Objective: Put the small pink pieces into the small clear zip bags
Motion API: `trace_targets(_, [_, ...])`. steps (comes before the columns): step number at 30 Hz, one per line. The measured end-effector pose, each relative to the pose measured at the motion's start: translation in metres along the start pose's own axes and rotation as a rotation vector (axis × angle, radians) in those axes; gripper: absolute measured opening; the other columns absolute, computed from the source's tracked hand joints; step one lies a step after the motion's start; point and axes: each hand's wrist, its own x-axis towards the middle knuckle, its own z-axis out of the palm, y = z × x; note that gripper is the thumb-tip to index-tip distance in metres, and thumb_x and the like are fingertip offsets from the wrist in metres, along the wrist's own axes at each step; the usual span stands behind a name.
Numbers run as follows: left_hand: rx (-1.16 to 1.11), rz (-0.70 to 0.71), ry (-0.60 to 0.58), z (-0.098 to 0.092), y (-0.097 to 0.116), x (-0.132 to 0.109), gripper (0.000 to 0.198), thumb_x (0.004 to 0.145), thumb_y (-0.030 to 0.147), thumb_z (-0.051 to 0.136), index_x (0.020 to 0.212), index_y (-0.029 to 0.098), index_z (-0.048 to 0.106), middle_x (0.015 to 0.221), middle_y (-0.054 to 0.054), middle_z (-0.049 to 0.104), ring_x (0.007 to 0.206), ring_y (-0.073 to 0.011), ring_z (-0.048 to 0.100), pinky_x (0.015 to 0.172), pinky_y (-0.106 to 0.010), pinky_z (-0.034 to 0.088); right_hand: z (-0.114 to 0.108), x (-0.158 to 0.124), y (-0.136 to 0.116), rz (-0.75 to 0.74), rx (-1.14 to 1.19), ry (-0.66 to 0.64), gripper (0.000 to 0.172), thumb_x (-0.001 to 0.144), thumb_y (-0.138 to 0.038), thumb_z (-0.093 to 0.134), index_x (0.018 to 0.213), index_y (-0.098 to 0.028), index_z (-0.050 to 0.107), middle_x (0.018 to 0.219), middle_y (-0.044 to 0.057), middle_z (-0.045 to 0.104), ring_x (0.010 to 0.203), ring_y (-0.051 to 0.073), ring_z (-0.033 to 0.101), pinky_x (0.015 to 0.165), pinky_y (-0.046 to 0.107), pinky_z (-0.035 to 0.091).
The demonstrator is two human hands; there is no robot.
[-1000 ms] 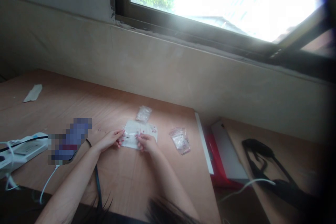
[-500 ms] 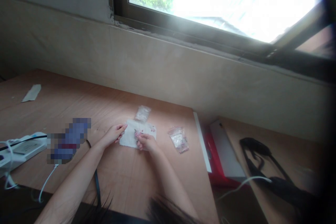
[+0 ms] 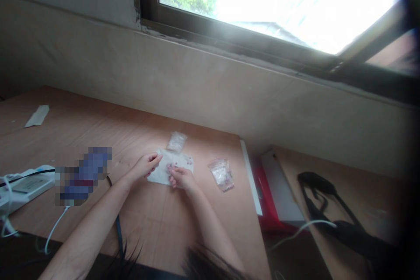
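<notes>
My left hand (image 3: 149,165) is closed in a pinch above the left edge of a white cloth or paper sheet (image 3: 159,178); whatever it may hold is too small to see. Over the sheet's front part, my right hand (image 3: 182,178) is closed on a small cluster of pink beads (image 3: 170,168), which sticks out from its fingertips toward the left hand. A few loose pinkish beads (image 3: 189,161) lie at the sheet's right side. Behind the sheet is a clear plastic bag (image 3: 177,141). To its right lies another clear bag (image 3: 222,175) with small reddish contents.
On the left stand a blurred-out bluish object (image 3: 85,177) with a white cable and a white power strip (image 3: 28,186). A paper scrap (image 3: 37,116) lies farther back. Beyond the table's right edge are a red and white box (image 3: 267,197) and a black strap-like object (image 3: 318,183).
My left hand has shifted slightly to the right, its fingertips nearer the right hand. The right hand stays over the sheet with the pink beads. The view has moved a little.
</notes>
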Motion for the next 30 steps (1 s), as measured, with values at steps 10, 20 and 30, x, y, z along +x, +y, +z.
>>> trace_targets(10, [0.100,0.050,-0.045,0.007,0.010,-0.003,0.036,0.069,0.050,0.045,0.058,0.016,0.043,0.042,0.008,0.035,0.032,-0.0042,0.032,0.031,-0.015,0.021,-0.003,-0.002,0.001,-0.001,0.039,0.013,0.034,0.058,-0.042,0.064,0.069,-0.011,0.056,0.052,0.000,0.055,0.040,0.007,0.047,0.041,0.022,0.038])
trace_targets(20, [0.009,0.020,-0.004,0.005,0.009,-0.008,0.037,0.068,0.052,0.045,0.066,0.015,0.048,0.045,0.007,0.038,0.034,-0.0051,0.035,0.032,-0.015,0.024,-0.003,-0.008,-0.002,-0.028,0.002,0.024,0.033,0.061,-0.042,0.061,0.072,-0.011,0.057,0.057,0.001,0.056,0.039,0.005,0.043,0.038,0.019,0.035])
trace_targets(30, [0.211,-0.016,-0.322,-0.026,0.022,-0.037,0.025,0.057,0.039,0.062,0.068,0.016,0.061,0.056,0.000,0.056,0.050,-0.0112,0.049,0.043,-0.018,0.034,-0.001,-0.037,-0.055,-0.266,-0.167,0.299,0.022,0.064,-0.037,0.055,0.072,-0.017,0.049,0.070,0.001,0.054,0.054,0.010,0.050,0.044,0.020,0.039])
